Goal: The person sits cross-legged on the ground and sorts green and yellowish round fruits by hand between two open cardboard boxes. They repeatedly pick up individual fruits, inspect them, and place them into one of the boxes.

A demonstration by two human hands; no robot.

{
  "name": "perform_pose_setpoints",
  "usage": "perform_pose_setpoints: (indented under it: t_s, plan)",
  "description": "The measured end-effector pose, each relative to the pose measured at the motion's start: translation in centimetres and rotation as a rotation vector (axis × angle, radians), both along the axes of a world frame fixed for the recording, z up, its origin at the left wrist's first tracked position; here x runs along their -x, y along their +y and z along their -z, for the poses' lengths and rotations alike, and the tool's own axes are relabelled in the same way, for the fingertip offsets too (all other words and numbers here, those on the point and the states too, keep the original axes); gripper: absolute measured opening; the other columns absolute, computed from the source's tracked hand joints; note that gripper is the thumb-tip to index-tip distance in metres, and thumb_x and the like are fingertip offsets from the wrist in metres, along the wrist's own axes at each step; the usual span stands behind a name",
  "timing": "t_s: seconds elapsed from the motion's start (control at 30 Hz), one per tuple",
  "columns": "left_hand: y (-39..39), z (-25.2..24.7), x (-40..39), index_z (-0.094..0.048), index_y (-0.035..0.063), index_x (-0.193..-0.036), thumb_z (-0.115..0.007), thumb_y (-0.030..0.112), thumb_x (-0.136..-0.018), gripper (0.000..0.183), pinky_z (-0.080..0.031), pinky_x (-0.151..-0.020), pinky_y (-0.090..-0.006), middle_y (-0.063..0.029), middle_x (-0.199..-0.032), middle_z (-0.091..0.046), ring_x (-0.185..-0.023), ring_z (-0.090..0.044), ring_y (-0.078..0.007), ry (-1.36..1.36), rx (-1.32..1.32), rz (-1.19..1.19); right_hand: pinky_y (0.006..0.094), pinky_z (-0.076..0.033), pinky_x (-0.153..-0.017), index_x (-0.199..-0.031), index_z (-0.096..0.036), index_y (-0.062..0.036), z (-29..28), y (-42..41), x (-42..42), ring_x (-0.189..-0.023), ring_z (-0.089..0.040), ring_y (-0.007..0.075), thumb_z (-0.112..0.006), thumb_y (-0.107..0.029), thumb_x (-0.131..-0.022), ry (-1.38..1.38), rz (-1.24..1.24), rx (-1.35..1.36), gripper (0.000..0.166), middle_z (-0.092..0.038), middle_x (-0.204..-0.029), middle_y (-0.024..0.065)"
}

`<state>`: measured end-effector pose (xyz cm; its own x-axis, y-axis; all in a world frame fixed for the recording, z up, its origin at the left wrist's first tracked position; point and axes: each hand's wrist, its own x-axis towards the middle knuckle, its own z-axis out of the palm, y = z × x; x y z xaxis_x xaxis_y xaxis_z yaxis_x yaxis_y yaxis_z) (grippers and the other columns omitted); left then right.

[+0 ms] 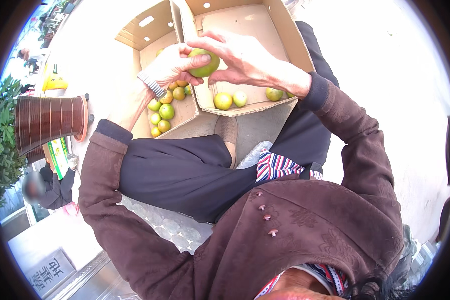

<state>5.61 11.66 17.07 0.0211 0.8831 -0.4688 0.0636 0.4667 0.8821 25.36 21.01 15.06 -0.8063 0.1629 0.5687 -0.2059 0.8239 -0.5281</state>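
My left hand (172, 65), with a metal band at the wrist, grips a green round fruit (206, 65), its thumb across the front. Close on the right side of that fruit is my right hand (240, 58), fingers spread and curved; whether its fingertips touch the fruit I cannot tell. Both hands are above two open cardboard boxes. Several green and orange fruits (167, 111) lie in the left cardboard box (137, 32), partly behind my left hand and wrist. The right cardboard box (292, 33) holds a few yellow-green fruits (223, 101) along its near edge.
My legs straddle the boxes' near edges, with a brown shoe (227, 129) between them. To the left stand a large brown glazed pot (52, 120) and leafy plants (7, 142). Another person (56, 191) sits farther off at the left, beside a green and yellow carton (59, 155).
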Motion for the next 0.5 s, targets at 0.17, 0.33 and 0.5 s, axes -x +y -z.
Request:
perform_pose_setpoints:
  t_s: [0.17,0.33,0.5]
  plan:
    - [0.8,-0.7,-2.5,-0.029,-0.0080,-0.135,-0.078,0.024,-0.075,0.084,-0.057,-0.075,-0.0292,-0.0206,-0.113,-0.056,-0.090,-0.065,-0.0247,-0.041,-0.011,0.034,0.0380,-0.049,-0.076,-0.111,-0.049,-0.0068,2.8,2.7,-0.5,-0.090,-0.059,0.0321,-0.070,-0.013,-0.069,-0.132,0.088,-0.031,0.048,-0.055,-0.101,0.0129]
    - [-0.3,0.8,0.3,-0.036,-0.0011,-0.134,-0.071,0.028,-0.082,0.069,-0.056,-0.078,-0.0276,-0.0163,-0.111,-0.057,-0.092,-0.065,-0.0191,0.340,-0.035,0.037,0.0428,-0.048,-0.071,-0.104,-0.048,-0.0043,10.9,5.2,-1.1,-0.086,-0.059,0.0360,-0.068,-0.009,-0.062,-0.703,0.097,0.014,0.047,-0.057,-0.098,0.0167]
    - [-0.1,1.7,2.3,-0.040,-0.0011,-0.132,-0.069,0.033,-0.083,0.066,-0.056,-0.069,-0.0212,-0.0115,-0.104,-0.060,-0.085,-0.065,-0.0135,0.352,0.005,0.051,0.0445,-0.048,-0.074,-0.104,-0.047,-0.0010,18.8,4.9,-2.0,-0.090,-0.059,0.0375,-0.071,-0.011,-0.060,-0.966,-0.045,-0.162,0.051,-0.054,-0.098,0.0199]
